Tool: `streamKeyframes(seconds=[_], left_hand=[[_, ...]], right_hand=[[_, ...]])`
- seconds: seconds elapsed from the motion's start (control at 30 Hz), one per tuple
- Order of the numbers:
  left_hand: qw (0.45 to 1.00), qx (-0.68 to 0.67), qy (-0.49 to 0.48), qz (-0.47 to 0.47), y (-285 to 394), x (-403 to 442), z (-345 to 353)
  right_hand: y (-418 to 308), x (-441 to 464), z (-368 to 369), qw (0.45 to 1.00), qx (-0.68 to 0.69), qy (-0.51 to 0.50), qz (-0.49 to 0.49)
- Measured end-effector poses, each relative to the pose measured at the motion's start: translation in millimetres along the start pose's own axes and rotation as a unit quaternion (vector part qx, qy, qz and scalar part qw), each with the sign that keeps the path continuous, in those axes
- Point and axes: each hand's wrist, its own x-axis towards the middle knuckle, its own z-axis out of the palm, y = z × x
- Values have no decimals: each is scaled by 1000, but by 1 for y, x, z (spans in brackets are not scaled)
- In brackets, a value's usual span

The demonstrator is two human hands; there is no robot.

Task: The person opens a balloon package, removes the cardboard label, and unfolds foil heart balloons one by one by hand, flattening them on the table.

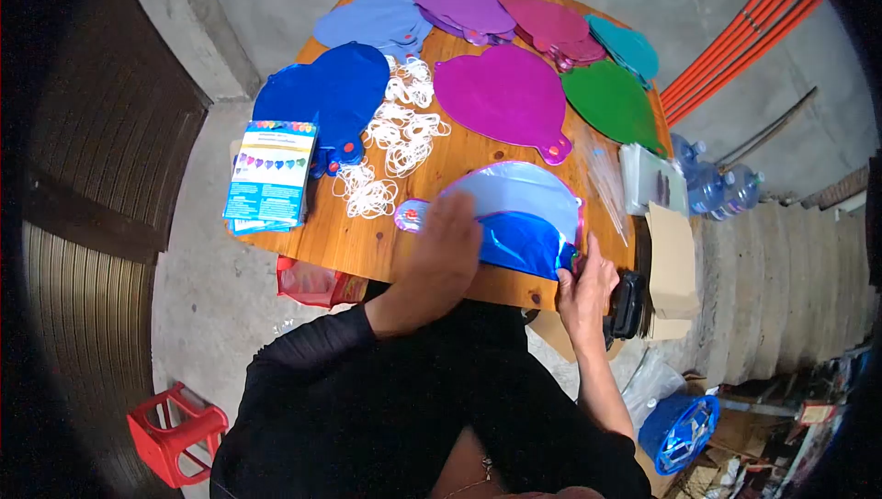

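Flat foil balloons lie at the table's near edge: a silvery light-blue one with a shiny blue one over its lower part. My left hand, somewhat blurred, is held flat with fingers stretched out over the left side of these balloons. Whether its palm touches the foil I cannot tell. My right hand grips the blue foil balloon's right end between thumb and fingers. Beyond them lies a magenta balloon. To the left are bundles of white string and a stack of dark blue balloons.
Light-blue, purple, pink, teal and green balloons line the wooden table. Printed packets sit at its left corner, clear plastic bags at its right. A red stool stands on the floor.
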Motion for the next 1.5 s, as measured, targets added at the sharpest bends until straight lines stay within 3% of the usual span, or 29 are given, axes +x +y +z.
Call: streamKeyframes(seconds=[0.1, 0.2, 0.53, 0.73, 0.83, 1.07, 1.3, 1.4, 1.5], left_hand=[[983, -132, -22, 124, 8, 11, -1], [942, -278, -84, 170, 21, 17, 8], [937, -262, -179, 149, 25, 4, 19], [934, -252, -206, 146, 23, 8, 10], [936, -247, -202, 147, 24, 7, 12], [943, -245, -166, 149, 25, 4, 18], [947, -253, -134, 147, 25, 2, 24], [946, -254, -142, 146, 24, 3, 21], [946, -256, -134, 143, 26, 1, 24]], right_hand=[[8, -2, 6, 1000, -4, 7, -10], [8, -1, 5, 1000, -8, 2, -11], [8, -4, 9, 999, -31, 14, 11], [-1, 11, -4, 993, -116, 16, -7], [-3, 44, -3, 992, 1, 34, -118], [-37, 148, 39, 934, 126, -150, -300], [-97, 196, 61, 846, 14, -353, -400], [-110, 193, 60, 832, 2, -377, -406], [-116, 197, 62, 795, -101, -414, -431]])
